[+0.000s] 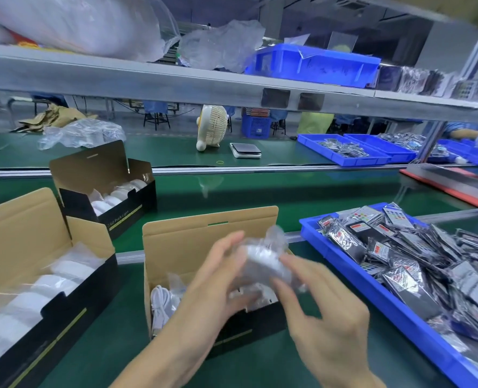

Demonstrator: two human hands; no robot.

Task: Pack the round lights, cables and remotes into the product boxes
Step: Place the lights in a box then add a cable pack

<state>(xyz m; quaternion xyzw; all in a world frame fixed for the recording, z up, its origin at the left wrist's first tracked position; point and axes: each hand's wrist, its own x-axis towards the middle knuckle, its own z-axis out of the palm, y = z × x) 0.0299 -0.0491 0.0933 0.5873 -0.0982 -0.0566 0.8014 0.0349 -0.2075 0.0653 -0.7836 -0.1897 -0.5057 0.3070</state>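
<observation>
Two hands meeting above the middle product box (193, 242), the left hand (204, 287) and the right hand (324, 312) both gripping a bagged round light (263, 261) from opposite sides, fingers curled around the crinkled plastic; motion blur making the exact finger contact hard to tell. Hanging just over the open box, with a coiled white cable (162, 303) lying in the box's left end and the left forearm hiding much of the interior. Sitting to the left, a second open box (22, 242) filled with a row of bagged white lights, and farther back a third open box (98, 175) also holding lights, its black front reading what looks like "LED Puck Light". Standing to the right, a blue tray (372, 301) heaped with bagged remotes (394, 217), some showing coloured buttons. Resting beyond on the green belt (288, 191): a small cream fan (211, 126), a scale (245, 150), more blue trays (355, 161). Crossing overhead, a grey shelf (148, 79) carrying plastic bags and a blue bin (316, 64).
</observation>
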